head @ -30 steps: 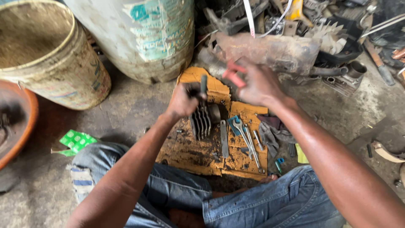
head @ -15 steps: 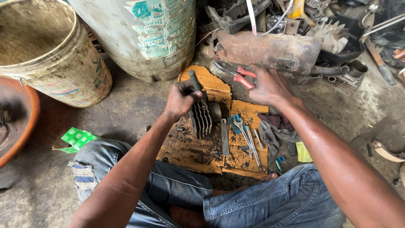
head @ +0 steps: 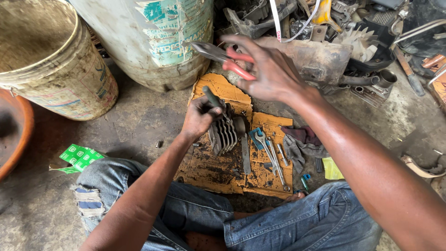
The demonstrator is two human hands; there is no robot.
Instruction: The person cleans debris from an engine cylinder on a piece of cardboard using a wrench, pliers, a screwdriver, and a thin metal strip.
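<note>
The person sat on the concrete floor [head: 139, 121] with a finned metal engine cylinder [head: 224, 135] standing on a stained sheet of cardboard [head: 209, 169] between the knees. The left hand [head: 199, 118] was closed around a dark-handled tool [head: 213, 98] whose tip met the top of the cylinder. The right hand [head: 269, 69] was raised above the work, its grip closed on the red handles of a pair of pliers [head: 223, 56], whose jaws pointed left, clear of the cylinder.

Judging from this, the work on the cylinder looked to be in its middle: the part was off any engine and steadied, but the pliers had not yet reached it, and nothing showed it finished. Several wrenches [head: 269, 151] lay just beside it on the cardboard, with a dark rag [head: 297, 142] to their right and small loose bits scattered about.

As for containers, a worn yellowish bucket [head: 55, 69] stood at upper left; its inside was dirty and seemed to hold nothing else. Beside it stood a large white drum [head: 153, 42] whose contents could not be seen. A reddish basin [head: 21, 135] showed at the left edge, its contents unclear. A small green box [head: 80, 157] lay on the floor near the left knee.
</note>
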